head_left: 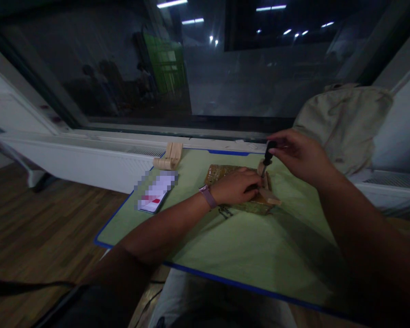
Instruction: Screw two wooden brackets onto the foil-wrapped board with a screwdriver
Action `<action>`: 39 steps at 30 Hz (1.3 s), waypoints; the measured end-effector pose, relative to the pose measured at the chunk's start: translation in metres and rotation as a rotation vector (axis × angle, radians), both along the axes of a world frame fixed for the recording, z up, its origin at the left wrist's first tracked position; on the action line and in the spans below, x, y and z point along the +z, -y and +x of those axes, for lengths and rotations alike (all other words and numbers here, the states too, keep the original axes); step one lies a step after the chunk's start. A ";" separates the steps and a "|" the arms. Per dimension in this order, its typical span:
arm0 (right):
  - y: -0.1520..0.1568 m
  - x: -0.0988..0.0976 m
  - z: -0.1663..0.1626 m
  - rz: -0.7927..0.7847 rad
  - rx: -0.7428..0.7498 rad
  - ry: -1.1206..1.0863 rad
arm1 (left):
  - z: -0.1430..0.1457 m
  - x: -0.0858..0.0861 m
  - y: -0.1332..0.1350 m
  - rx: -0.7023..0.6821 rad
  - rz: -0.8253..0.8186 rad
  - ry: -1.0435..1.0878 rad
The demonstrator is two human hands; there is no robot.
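My right hand (299, 152) pinches the black handle of a screwdriver (268, 151) from above. Its shaft points down at a light wooden piece (269, 197); the tip is too small to make out. My left hand (237, 187), with a band on the wrist, lies low with its fingers closed against that wooden piece, hiding part of it. Beneath is a brown, shiny, mottled slab (218, 171), set flat on the green tabletop (205, 241). Small dark metal bits (225, 212), perhaps screws, lie just in front of the slab near my left wrist.
A jointed light wooden part (170, 157) stands at the table's back left corner. Closer to me lies a phone (159, 191) with its screen lit. Behind the table are a white radiator cover (123, 161) and a dark window; a beige backpack (348, 123) leans at the right.
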State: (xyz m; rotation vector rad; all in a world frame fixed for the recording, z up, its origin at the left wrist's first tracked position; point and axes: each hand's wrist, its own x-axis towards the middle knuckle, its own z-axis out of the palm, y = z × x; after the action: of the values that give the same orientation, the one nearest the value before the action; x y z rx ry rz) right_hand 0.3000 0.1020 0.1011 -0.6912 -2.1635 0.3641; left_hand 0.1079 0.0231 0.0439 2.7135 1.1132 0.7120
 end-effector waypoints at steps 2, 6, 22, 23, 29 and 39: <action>-0.001 0.001 0.002 0.042 -0.072 0.026 | 0.000 0.000 0.001 0.010 -0.004 -0.004; -0.002 0.005 0.008 0.106 -0.183 0.083 | 0.000 -0.001 0.001 -0.010 0.004 0.011; 0.010 0.000 -0.004 0.154 -0.201 0.339 | 0.001 -0.002 -0.001 0.017 0.020 0.001; 0.011 0.000 -0.005 0.140 -0.133 0.317 | 0.001 -0.002 -0.001 0.016 0.018 0.004; 0.010 0.000 -0.005 -0.113 0.262 0.206 | 0.002 -0.002 0.001 0.016 -0.009 0.034; 0.021 0.014 0.000 0.173 -0.462 0.526 | 0.001 -0.001 0.002 -0.002 -0.005 0.039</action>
State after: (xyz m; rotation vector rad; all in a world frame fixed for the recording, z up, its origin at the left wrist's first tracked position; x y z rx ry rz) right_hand 0.2997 0.0808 0.1147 -1.2555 -2.3790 -0.2780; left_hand 0.1094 0.0210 0.0431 2.6840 1.1018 0.7571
